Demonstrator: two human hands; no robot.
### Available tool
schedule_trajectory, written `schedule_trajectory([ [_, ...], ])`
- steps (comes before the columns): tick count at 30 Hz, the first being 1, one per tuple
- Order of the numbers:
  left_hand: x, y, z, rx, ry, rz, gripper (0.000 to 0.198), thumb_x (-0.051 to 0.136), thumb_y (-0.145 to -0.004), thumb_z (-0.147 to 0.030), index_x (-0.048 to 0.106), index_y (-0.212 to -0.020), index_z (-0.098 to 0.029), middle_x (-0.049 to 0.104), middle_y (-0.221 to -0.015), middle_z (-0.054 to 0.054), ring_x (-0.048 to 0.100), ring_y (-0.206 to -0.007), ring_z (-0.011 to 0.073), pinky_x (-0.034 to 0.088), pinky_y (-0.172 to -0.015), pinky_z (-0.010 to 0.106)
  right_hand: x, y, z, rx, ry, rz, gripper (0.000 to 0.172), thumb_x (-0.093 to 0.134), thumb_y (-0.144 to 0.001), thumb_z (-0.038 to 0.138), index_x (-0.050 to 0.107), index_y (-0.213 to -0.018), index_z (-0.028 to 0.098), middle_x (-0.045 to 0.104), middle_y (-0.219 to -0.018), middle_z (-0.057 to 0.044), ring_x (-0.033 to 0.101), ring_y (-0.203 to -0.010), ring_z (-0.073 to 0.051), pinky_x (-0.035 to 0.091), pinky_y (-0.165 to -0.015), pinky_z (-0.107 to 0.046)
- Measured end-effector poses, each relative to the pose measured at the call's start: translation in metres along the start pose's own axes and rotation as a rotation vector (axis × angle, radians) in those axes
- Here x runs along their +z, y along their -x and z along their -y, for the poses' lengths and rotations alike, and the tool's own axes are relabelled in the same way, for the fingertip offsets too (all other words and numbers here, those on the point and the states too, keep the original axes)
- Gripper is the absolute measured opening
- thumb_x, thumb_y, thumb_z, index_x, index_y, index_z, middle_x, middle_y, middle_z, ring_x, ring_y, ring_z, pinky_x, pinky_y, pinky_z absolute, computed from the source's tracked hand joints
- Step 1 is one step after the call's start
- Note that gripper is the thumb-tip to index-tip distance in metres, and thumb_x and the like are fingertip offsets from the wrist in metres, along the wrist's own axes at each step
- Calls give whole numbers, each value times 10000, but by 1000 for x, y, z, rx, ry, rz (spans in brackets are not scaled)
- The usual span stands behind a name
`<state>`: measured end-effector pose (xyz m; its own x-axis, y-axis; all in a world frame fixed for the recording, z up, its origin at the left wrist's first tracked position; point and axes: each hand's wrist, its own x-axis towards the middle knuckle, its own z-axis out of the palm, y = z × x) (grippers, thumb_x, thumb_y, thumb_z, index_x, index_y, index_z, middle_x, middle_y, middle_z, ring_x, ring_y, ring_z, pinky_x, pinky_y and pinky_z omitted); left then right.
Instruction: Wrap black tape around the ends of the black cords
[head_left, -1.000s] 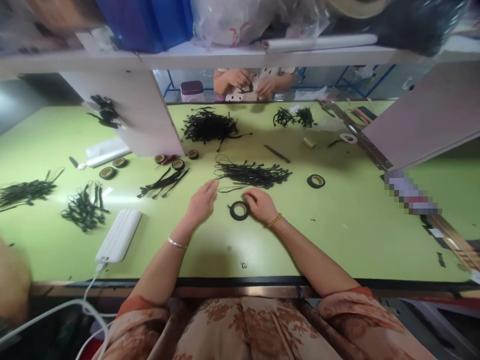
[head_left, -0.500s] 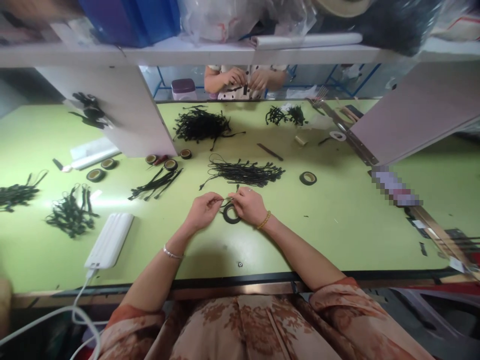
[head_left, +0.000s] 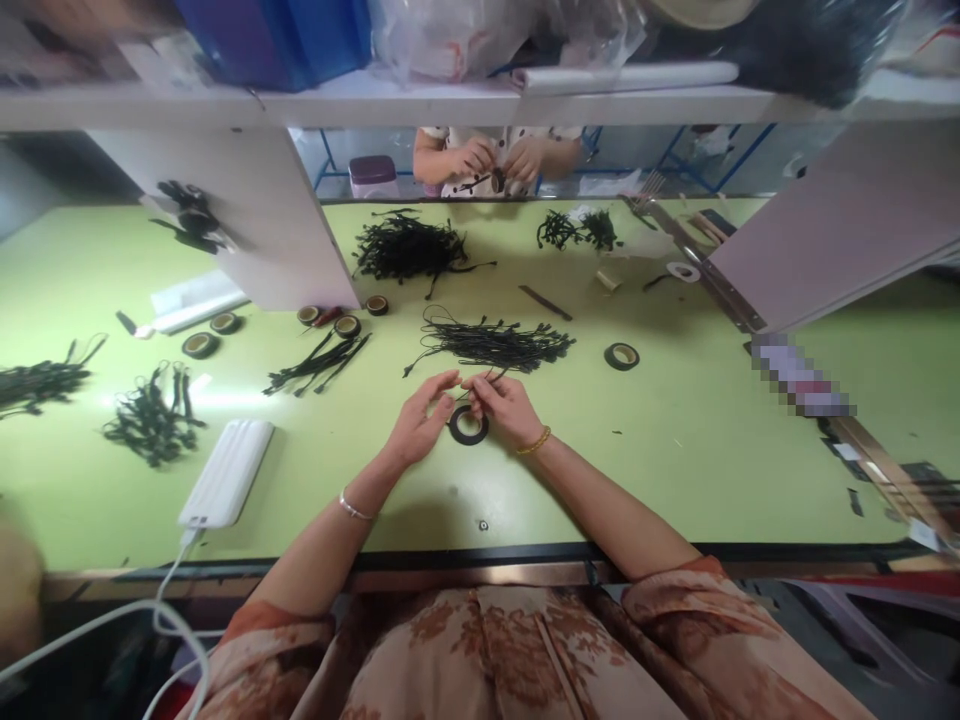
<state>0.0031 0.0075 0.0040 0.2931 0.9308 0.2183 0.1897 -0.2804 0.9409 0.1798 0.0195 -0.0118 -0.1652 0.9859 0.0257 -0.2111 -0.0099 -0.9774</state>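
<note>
My right hand (head_left: 506,405) pinches a thin black cable (head_left: 491,376) between thumb and fingertips. To its left, my left hand (head_left: 420,415) has its thumb and fingers apart, with nothing plainly held in them. Between and just below the hands is a roll of black tape (head_left: 470,441), close against my right fingers. A bundle of black cables (head_left: 499,343) with small plug ends lies on the green table just beyond both hands.
More cable piles lie farther back (head_left: 409,248) and at left (head_left: 154,420). Another tape roll (head_left: 622,356) sits right of the bundle. A white power bank (head_left: 226,475) with a cord is at left. Across the table, a person's hands (head_left: 499,160) hold a small dark item.
My left fingers have let go of the thin black cable and spread apart. My right hand keeps its pinch. The whole view has shifted slightly.
</note>
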Motion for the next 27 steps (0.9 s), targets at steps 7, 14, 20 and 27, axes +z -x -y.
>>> schedule_trajectory([
  [7, 2, 1, 4, -148, -242, 111, 267, 448, -917, -325, 664, -892, -170, 661, -706, 2, 570, -635, 120, 471, -674, 244, 1, -1, 1, 147, -292, 15, 366, 801, -709, 485, 693, -831, 157, 623, -604, 17, 570, -516, -80, 511, -526, -213],
  [14, -6, -2, 4, -247, -227, 247, 254, 415, -919, -349, 611, -905, -188, 587, -613, -19, 538, -576, 128, 425, -593, 244, -24, -15, 9, 174, -436, -307, 170, 824, -716, 241, 677, -765, 171, 694, -774, 3, 628, -577, -64, 606, -550, -159],
  [20, -10, -3, -4, -232, -326, 281, 217, 399, -915, -323, 574, -857, -206, 578, -616, -24, 514, -564, 132, 406, -605, 256, -33, -19, 10, 196, -489, -380, 117, 766, -738, 108, 660, -758, 155, 685, -729, 4, 640, -558, -61, 614, -552, -131],
  [27, -12, -7, 7, -137, -417, 148, 182, 476, -854, -281, 610, -774, -187, 626, -778, 29, 540, -727, 162, 419, -708, 289, -40, -23, 5, 162, -333, -460, 100, 750, -745, 151, 661, -789, 163, 668, -739, -9, 629, -592, -88, 604, -553, -195],
])
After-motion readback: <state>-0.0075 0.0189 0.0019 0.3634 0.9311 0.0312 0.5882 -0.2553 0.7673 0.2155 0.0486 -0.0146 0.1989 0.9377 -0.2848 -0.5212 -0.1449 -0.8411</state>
